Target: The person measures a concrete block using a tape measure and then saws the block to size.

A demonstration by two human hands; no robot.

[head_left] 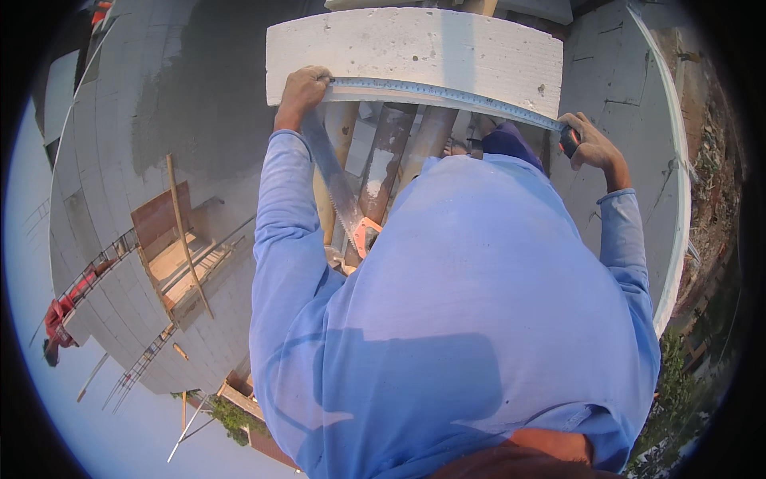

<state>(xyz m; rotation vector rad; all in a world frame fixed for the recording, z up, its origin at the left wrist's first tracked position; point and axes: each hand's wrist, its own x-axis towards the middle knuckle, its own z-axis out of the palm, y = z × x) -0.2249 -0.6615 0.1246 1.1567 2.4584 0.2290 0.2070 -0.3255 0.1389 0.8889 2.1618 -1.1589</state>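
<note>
A long white lightweight concrete block lies across in front of me. The blue-white blade of a tape measure is stretched along its near edge. My left hand is closed at the block's left end, pinching the tape's end against it. Past the right end, my right hand grips the black and red tape case. A handsaw with an orange handle leans below my left hand, its blade slanting up toward the block.
Wooden poles run beneath the block. Grey block walls rise on both sides, with a boarded opening and a leaning stick on the left. A person in red is at the far left. Rubble lies beyond the right wall.
</note>
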